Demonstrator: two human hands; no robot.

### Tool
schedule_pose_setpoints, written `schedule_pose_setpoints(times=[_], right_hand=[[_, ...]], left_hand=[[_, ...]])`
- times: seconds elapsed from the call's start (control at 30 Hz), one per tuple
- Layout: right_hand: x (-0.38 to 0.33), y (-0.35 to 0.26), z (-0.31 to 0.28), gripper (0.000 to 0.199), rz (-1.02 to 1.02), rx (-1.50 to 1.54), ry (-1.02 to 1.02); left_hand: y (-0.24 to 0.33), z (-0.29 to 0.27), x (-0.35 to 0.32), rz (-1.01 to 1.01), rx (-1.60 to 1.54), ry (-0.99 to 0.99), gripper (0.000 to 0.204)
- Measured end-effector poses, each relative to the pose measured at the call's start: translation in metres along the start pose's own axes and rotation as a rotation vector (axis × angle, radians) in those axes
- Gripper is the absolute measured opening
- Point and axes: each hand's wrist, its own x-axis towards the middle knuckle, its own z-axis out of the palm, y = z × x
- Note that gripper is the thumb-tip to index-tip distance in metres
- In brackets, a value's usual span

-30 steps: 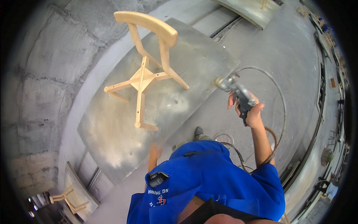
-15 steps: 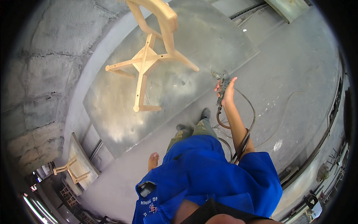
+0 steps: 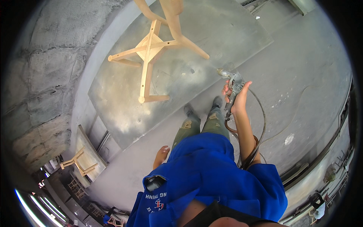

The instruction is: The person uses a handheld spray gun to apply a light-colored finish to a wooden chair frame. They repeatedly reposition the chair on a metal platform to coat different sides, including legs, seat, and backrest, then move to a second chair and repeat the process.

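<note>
My right hand [image 3: 240, 99] is closed around the handle of a grey metal spray gun [image 3: 235, 86], whose nozzle points up and to the left. A dark hose [image 3: 261, 109] runs from the gun back along my right forearm. Past the nozzle, up and to the left, stands a bare pale wooden chair frame [image 3: 146, 70] with crossed rails and a square centre block; its top is cut off by the picture's edge. Gun and chair are apart. My left hand [image 3: 162, 153] hangs low beside my body, seemingly empty, its fingers loosely out and partly foreshortened.
The chair frame stands on a large grey, stained sheet [image 3: 124, 123]. A rough grey wall [image 3: 56, 72] rises on the left. Another wooden frame [image 3: 80, 163] rests by a board at lower left. A thin hose [image 3: 291, 117] trails over the floor at right.
The chair frame sits higher in the picture. My right hand and the spray gun have shifted slightly right, the gun still held. More of my left hand and legs now shows.
</note>
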Motion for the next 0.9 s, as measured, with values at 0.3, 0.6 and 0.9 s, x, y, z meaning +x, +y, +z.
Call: schedule_pose_setpoints(times=[0.3,0.6,0.9], right_hand=[[-0.035,0.051,0.058,0.096,0.141,0.021,0.012],[-0.059,0.099,0.057,0.098,0.226,-0.197,0.012],[-0.068,0.154,0.059,0.106,0.449,-0.121,-0.207]], left_hand=[[-0.015,-0.071,0.061,0.242,0.071,0.083,0.041],[-0.020,-0.099,0.082,0.226,-0.061,0.107,0.039],[-0.044,-0.084,0.066,0.020,0.096,-0.093,0.043]])
